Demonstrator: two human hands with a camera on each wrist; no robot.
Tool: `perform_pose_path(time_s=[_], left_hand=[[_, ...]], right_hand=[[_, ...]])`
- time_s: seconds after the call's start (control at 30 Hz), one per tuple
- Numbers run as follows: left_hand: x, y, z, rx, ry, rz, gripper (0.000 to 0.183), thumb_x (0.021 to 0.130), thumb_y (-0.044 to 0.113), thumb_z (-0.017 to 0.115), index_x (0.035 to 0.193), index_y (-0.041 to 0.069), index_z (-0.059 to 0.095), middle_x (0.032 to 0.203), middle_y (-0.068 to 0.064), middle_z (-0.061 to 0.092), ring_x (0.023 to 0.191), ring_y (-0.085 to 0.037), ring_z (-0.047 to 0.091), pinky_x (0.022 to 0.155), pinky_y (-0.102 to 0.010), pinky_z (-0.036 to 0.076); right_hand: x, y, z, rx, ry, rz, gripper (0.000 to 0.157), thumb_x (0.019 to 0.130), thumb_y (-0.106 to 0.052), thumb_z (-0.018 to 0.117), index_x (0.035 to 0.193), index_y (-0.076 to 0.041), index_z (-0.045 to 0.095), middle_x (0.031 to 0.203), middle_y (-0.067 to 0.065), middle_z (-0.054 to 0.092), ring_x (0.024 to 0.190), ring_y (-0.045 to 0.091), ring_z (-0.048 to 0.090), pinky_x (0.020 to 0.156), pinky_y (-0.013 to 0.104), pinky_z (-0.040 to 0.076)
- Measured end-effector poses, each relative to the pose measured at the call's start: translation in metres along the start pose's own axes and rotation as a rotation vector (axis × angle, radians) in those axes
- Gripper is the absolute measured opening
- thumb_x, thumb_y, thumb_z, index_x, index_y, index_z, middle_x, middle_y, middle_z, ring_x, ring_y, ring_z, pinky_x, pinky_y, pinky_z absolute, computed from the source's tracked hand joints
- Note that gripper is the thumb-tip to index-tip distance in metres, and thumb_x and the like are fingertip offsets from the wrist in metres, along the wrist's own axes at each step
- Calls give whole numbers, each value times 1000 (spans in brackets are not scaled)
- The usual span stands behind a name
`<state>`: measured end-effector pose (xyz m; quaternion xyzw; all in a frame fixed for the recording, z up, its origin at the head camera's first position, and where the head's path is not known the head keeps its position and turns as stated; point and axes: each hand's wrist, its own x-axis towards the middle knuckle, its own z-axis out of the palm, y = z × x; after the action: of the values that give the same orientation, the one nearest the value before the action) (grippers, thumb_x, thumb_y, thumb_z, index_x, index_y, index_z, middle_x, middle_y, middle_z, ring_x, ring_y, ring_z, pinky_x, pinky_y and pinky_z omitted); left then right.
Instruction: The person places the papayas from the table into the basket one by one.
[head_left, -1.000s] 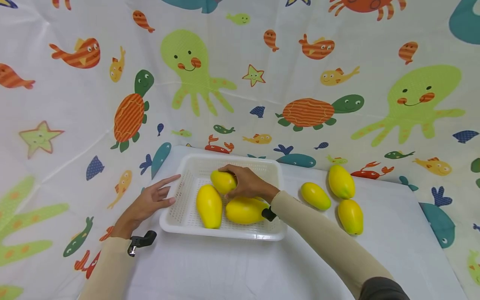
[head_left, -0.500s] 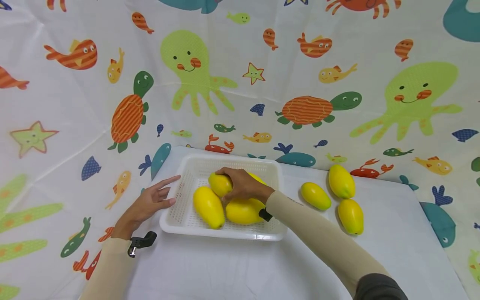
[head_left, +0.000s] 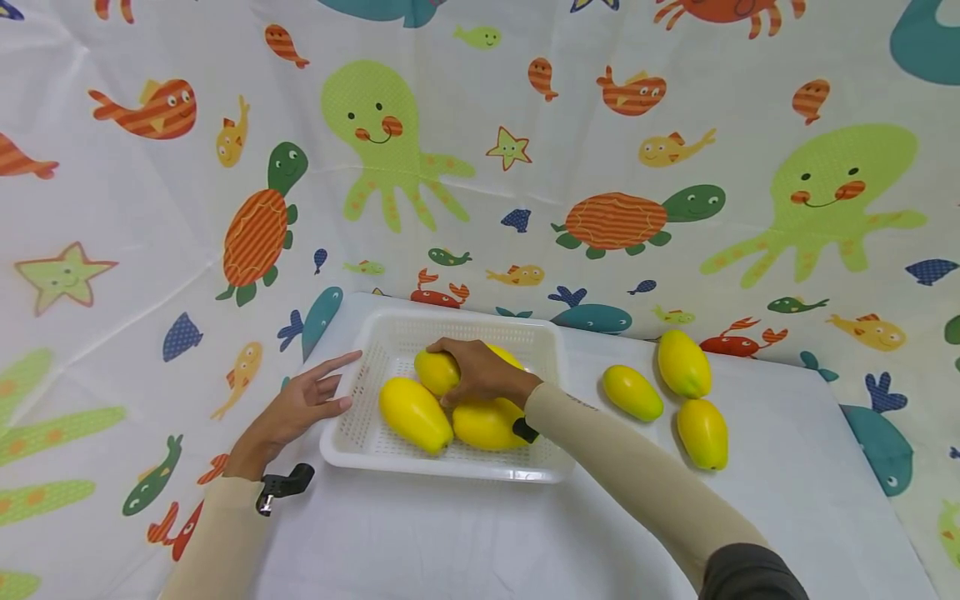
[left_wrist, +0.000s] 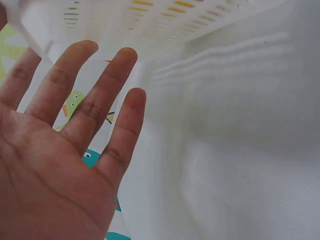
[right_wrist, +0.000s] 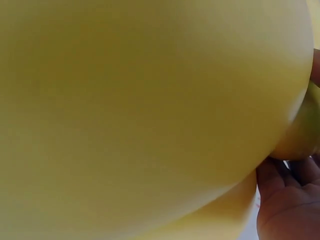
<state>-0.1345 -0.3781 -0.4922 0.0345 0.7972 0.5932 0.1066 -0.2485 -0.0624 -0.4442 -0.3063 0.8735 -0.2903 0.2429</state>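
Note:
A white perforated plastic basket (head_left: 450, 468) stands on the table with several yellow fruits inside. My right hand (head_left: 482, 371) reaches into it and grips a smaller yellow mango (head_left: 437, 372), fingers over the far side and thumb at the near side. Left of it lies a larger papaya-like fruit (head_left: 415, 414); another large one (head_left: 487, 427) is below the hand, and a third (head_left: 504, 357) shows partly behind it. In the right wrist view a large yellow fruit (right_wrist: 140, 110) hides most of the hand. My left hand (head_left: 296, 408) is beside the basket's left wall, fingers extended.
Right of the basket lie a yellow-green mango (head_left: 632, 392) and two bigger papaya-like fruits, one behind (head_left: 684, 364) and one in front (head_left: 702, 434). A white cloth covers the table (head_left: 420, 542). A sea-animal printed curtain (head_left: 450, 200) hangs behind and at left.
My right hand has shifted slightly left with the mango. The large fruit at left has slid left and turned slantwise; the fruit behind the hand has come into view. The left hand stays put.

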Motion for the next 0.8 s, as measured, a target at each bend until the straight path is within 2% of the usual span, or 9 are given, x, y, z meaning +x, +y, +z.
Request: perform_pose_path(time_s=[0.43,0.63,0.8], left_hand=[[0,1,-1,20,11,-27,77,101,21,73,166,37,36,163,-16,52,131,-40,68,91,-47,66],[0,0,-2,28,10,-26,77,101,22,73,166,36,35,163,-16,51,131,-41,68,91,-47,66],[0,-1,-2,22,5,-32,77,101,22,73,166,37,35,163,-16,52,130,-40,69,92,-48,66]], right_hand=[[3,2,0,-9,-13,-9,85,86,-27,91,159,-28,47,156,-5,56,126,19,57,117,43,51],[4,2,0,4,-27,-4,80,88,-22,89,158,-24,51,164,-3,51,142,22,52,127,46,41],[1,4,-2,24,-33,1,75,89,-20,87,155,-25,53,166,-3,49,152,22,45,130,48,36]])
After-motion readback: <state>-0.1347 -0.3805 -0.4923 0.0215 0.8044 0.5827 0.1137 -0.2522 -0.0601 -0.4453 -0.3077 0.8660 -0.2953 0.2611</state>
